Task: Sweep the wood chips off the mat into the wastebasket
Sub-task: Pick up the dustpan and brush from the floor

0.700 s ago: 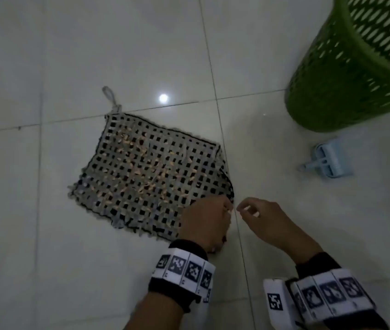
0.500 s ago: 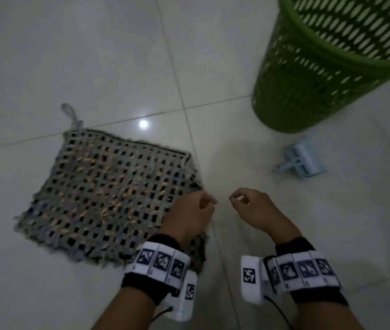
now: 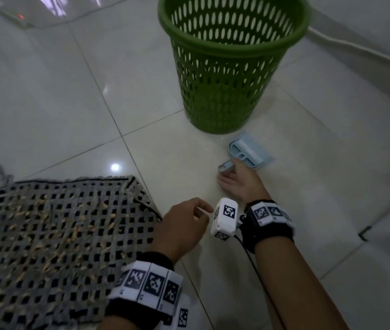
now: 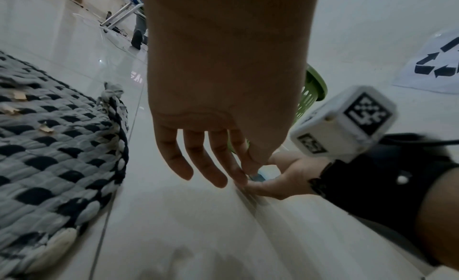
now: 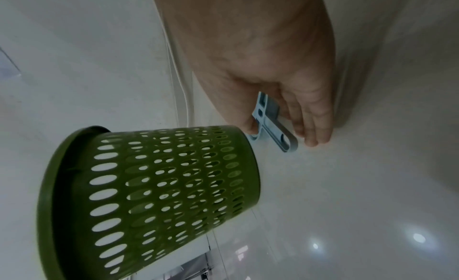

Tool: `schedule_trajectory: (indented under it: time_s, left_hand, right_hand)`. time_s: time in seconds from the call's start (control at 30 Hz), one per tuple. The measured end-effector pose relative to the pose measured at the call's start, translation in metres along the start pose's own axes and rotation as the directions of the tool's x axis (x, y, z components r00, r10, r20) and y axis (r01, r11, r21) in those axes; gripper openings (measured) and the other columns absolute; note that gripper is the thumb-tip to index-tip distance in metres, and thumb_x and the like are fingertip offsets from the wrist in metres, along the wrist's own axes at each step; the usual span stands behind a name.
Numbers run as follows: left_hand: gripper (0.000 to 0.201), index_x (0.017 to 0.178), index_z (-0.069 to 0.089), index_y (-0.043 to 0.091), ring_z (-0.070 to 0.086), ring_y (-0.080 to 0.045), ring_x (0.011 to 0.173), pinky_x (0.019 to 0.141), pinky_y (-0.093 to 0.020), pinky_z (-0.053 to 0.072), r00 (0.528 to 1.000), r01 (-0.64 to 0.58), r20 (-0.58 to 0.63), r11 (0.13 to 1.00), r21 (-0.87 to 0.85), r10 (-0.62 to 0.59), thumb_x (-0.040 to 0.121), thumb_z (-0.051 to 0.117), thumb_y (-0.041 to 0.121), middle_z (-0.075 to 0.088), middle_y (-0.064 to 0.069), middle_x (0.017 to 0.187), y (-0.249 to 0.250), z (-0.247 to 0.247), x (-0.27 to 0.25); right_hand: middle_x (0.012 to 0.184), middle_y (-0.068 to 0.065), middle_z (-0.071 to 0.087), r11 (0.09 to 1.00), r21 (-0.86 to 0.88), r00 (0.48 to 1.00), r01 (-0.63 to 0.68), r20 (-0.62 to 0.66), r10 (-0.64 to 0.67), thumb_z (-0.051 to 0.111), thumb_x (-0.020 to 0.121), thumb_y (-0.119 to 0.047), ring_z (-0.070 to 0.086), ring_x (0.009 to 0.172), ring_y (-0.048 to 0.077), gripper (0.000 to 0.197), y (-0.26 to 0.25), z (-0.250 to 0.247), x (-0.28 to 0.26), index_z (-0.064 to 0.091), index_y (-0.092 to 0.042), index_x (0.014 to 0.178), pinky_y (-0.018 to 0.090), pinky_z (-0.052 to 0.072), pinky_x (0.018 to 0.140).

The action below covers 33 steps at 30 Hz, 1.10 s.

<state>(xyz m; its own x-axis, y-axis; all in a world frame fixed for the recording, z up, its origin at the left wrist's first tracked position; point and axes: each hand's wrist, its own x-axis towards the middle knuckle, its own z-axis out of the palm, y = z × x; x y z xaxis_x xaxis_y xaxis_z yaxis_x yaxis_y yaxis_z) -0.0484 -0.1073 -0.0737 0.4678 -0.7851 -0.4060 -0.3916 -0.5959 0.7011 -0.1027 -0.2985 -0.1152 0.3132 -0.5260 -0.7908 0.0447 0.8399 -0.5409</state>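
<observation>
A grey and black woven mat (image 3: 58,234) lies on the tile floor at lower left, strewn with tan wood chips (image 3: 74,232). A green perforated wastebasket (image 3: 225,67) stands upright at the back. At its foot lies a light blue dustpan with a brush in it (image 3: 248,153). My right hand (image 3: 231,176) reaches its handle (image 5: 285,140), thumb on one side, straight fingers (image 5: 310,127) on the other, not clasped. My left hand (image 3: 189,217) hovers beside the mat's right corner (image 4: 116,127), fingers (image 4: 174,162) relaxed and holding nothing.
A white cable (image 3: 356,48) runs along the wall base at the right. A power strip with a red light (image 3: 15,19) lies at the far left. A recycling sign (image 4: 434,64) lies on the floor. Bare tiles separate mat and basket.
My right hand has moved from beside the mat's corner out to the dustpan handle. The head view has swung toward the basket. My left hand stays near the mat's corner.
</observation>
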Motion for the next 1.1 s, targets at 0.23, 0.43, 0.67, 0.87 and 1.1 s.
schedule_trajectory:
  time_s: [0.23, 0.43, 0.67, 0.87, 1.1]
  left_hand:
    - [0.02, 0.094, 0.067, 0.038, 0.06, -0.004, 0.062, 0.053, -0.022, 0.049, 0.99, -0.044, -0.139, 0.993, -0.113, 0.028, 0.095, 0.056, 0.021, 0.066, 0.014, 0.084, -0.008, -0.007, 0.005]
    - [0.017, 0.098, 0.065, 0.038, 0.054, -0.007, 0.053, 0.05, -0.026, 0.045, 0.985, -0.042, -0.174, 0.984, -0.173, 0.012, 0.095, 0.057, 0.022, 0.065, 0.01, 0.083, -0.005, -0.027, 0.015]
    - [0.012, 0.105, 0.058, 0.038, 0.059, -0.007, 0.063, 0.062, -0.027, 0.051, 0.969, -0.008, -0.245, 0.999, 0.048, 0.02, 0.094, 0.055, 0.036, 0.066, 0.013, 0.082, -0.002, -0.074, 0.008]
    - [0.018, 0.105, 0.062, 0.033, 0.063, -0.013, 0.073, 0.065, -0.029, 0.053, 0.937, 0.085, -0.347, 0.981, 0.174, -0.02, 0.092, 0.053, 0.043, 0.067, 0.009, 0.084, -0.046, -0.115, -0.013]
    - [0.048, 0.07, 0.06, 0.014, 0.053, -0.025, 0.055, 0.056, -0.029, 0.048, 0.905, 0.359, -0.286, 0.926, 0.117, -0.315, 0.089, 0.055, 0.057, 0.061, -0.009, 0.064, -0.097, -0.111, -0.017]
  right_hand:
    - [0.078, 0.009, 0.062, 0.994, 0.056, 0.996, 0.089, -0.036, -0.088, 0.054, 0.099, -0.011, 0.064, 0.073, 0.02, 0.017, 0.014, 0.01, 0.025, 0.055, -0.009, 0.083, 0.032, 0.054, 0.067]
    - [0.075, 0.008, 0.059, 0.969, -0.043, 0.969, 0.244, -0.018, -0.245, 0.053, 0.1, -0.011, 0.061, 0.067, 0.017, 0.018, 0.035, 0.02, 0.008, 0.059, -0.006, 0.083, 0.028, 0.057, 0.068]
    - [0.084, 0.014, 0.07, 0.83, -0.431, 0.931, 0.354, 0.25, -0.267, 0.057, 0.098, -0.016, 0.068, 0.065, 0.014, 0.019, 0.083, 0.037, -0.037, 0.065, 0.001, 0.098, 0.022, 0.056, 0.057]
    - [0.06, -0.006, 0.069, 0.729, -0.546, 0.855, 0.412, 0.508, -0.103, 0.061, 0.096, -0.019, 0.06, 0.049, 0.007, 0.019, 0.147, 0.074, -0.075, 0.061, -0.008, 0.08, 0.021, 0.045, 0.047]
    - [0.06, -0.005, 0.066, 0.61, -0.629, 0.854, 0.482, 0.494, -0.165, 0.063, 0.095, -0.017, 0.058, 0.05, 0.004, 0.016, 0.186, 0.083, -0.096, 0.058, -0.005, 0.085, 0.017, 0.044, 0.048]
